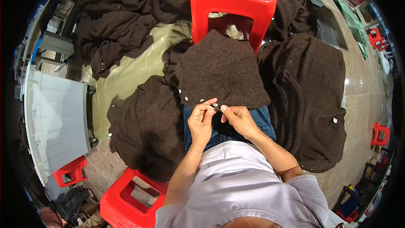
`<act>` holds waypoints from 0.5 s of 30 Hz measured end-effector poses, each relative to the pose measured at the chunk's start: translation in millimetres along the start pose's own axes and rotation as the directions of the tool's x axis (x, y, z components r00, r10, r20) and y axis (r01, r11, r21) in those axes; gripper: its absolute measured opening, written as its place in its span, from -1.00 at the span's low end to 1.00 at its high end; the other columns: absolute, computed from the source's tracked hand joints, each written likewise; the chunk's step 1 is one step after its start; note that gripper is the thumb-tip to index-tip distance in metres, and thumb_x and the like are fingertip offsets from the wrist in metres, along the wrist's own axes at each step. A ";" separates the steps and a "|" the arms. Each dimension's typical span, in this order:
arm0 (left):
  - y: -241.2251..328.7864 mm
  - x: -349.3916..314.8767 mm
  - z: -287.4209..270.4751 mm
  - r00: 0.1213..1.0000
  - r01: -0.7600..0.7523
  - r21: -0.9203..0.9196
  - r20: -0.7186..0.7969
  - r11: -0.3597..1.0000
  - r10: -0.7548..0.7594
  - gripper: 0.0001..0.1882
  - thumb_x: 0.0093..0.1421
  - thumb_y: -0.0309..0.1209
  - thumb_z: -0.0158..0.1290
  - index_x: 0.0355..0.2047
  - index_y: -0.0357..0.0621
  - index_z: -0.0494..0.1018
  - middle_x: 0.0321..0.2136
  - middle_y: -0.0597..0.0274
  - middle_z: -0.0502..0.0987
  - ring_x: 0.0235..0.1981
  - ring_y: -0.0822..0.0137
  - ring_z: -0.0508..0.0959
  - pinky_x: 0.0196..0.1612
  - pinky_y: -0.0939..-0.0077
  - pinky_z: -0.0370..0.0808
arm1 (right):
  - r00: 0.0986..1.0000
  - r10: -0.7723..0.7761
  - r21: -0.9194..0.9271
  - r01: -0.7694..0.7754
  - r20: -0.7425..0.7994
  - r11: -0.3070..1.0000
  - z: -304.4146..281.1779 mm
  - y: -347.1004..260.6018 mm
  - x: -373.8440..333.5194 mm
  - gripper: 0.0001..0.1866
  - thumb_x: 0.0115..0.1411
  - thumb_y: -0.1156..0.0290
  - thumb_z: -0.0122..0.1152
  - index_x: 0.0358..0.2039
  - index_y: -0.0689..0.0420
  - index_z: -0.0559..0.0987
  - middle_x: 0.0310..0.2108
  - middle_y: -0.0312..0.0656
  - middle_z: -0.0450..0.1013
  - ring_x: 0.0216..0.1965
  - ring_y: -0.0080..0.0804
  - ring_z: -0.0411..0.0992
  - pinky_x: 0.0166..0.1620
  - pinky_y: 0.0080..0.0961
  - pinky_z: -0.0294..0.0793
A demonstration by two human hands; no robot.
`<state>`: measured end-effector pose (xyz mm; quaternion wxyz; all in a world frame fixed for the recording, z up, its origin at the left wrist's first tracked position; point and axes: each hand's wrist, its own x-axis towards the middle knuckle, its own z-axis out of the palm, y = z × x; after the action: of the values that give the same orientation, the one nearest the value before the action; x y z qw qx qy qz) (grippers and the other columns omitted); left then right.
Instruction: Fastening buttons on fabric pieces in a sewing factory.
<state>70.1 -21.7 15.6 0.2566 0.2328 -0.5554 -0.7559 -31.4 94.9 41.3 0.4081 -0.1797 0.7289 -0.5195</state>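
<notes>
Knitted garment (221,69), dark brown, with pale buttons (186,98)

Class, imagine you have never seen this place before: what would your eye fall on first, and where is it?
First, the bright red stool at top centre, vivid against the heaped dark brown knitwear. Next, near the middle, the left hand and right hand meeting at the lower edge of a brown knitted garment, close to a shiny button.
</notes>
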 end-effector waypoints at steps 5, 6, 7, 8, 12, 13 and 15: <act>-2.0 -1.0 0.4 1.000 -0.029 0.019 0.007 0.999 0.028 -0.97 0.28 -0.60 0.00 -0.28 -0.29 0.42 -0.04 -0.02 0.52 -0.25 0.52 0.47 -0.12 0.62 0.46 | 1.000 0.007 -0.079 -0.007 -0.002 0.997 -1.2 4.0 4.4 -0.42 0.30 0.00 0.01 -0.61 0.25 0.58 -0.81 -0.30 0.22 -0.69 -0.58 0.20 -0.56 -0.46 0.21; -2.3 -1.7 -1.6 0.999 -0.049 0.033 0.010 0.998 0.049 -0.96 0.28 -0.58 0.00 -0.27 -0.29 0.43 -0.05 -0.02 0.52 -0.26 0.52 0.47 -0.13 0.62 0.46 | 1.000 -0.007 -0.099 0.007 -0.001 0.995 -0.2 4.7 5.2 -0.41 0.29 -0.02 0.01 -0.62 0.26 0.58 -0.81 -0.30 0.22 -0.68 -0.59 0.20 -0.56 -0.46 0.21; -1.7 -2.5 -5.4 0.998 -0.055 0.038 0.001 0.998 0.055 -0.96 0.28 -0.58 0.00 -0.27 -0.29 0.43 -0.05 -0.02 0.52 -0.26 0.52 0.47 -0.13 0.62 0.46 | 1.000 -0.013 -0.099 0.014 0.009 0.995 -0.8 1.0 4.2 -0.41 0.29 -0.02 0.01 -0.62 0.26 0.58 -0.81 -0.30 0.22 -0.68 -0.59 0.20 -0.56 -0.46 0.21; 0.3 -4.2 -11.2 0.999 -0.006 0.040 0.040 0.999 0.004 -0.96 0.29 -0.57 0.01 -0.28 -0.30 0.43 -0.07 -0.01 0.53 -0.30 0.52 0.49 -0.18 0.63 0.48 | 1.000 -0.018 -0.113 0.021 0.024 0.993 -2.8 -5.4 0.3 -0.45 0.28 0.02 0.05 -0.61 0.26 0.57 -0.79 -0.29 0.25 -0.67 -0.59 0.22 -0.56 -0.47 0.22; 15.1 2.2 -51.9 0.997 0.081 0.166 -0.010 0.983 -0.080 -0.78 0.36 -0.38 -0.05 -0.39 -0.26 0.43 -0.35 0.05 0.63 -0.55 0.53 0.53 -0.40 0.69 0.48 | 0.984 -0.113 0.041 0.108 0.140 0.993 -14.7 5.3 -10.5 -0.65 0.26 0.25 0.17 -0.55 0.25 0.55 -0.66 -0.38 0.36 -0.56 -0.70 0.28 -0.49 -0.61 0.28; 17.9 12.4 -65.4 0.989 0.036 0.217 -0.146 0.975 -0.004 -0.73 0.38 -0.35 -0.07 -0.42 -0.25 0.43 -0.42 0.06 0.62 -0.62 0.54 0.50 -0.46 0.72 0.42 | 0.974 -0.177 -0.068 0.188 0.141 0.980 -17.3 -1.0 -10.1 -0.80 0.20 0.36 0.23 -0.46 0.24 0.55 -0.58 -0.27 0.44 -0.52 -0.64 0.35 -0.43 -0.58 0.36; 21.3 37.4 -95.3 0.937 0.014 0.343 -0.334 0.939 0.108 -0.79 0.35 -0.38 -0.03 -0.38 -0.25 0.43 -0.43 0.15 0.61 -0.57 0.55 0.50 -0.46 0.72 0.40 | 0.950 -0.289 -0.173 0.307 0.119 0.936 -7.5 -29.0 -2.5 -0.81 0.19 0.37 0.24 -0.44 0.24 0.55 -0.55 -0.21 0.45 -0.52 -0.56 0.39 -0.42 -0.56 0.37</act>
<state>105.2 -119.8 7.4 0.3247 0.3899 -0.6289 -0.5892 -40.4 89.8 69.5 0.3387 -0.3498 0.7198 -0.4948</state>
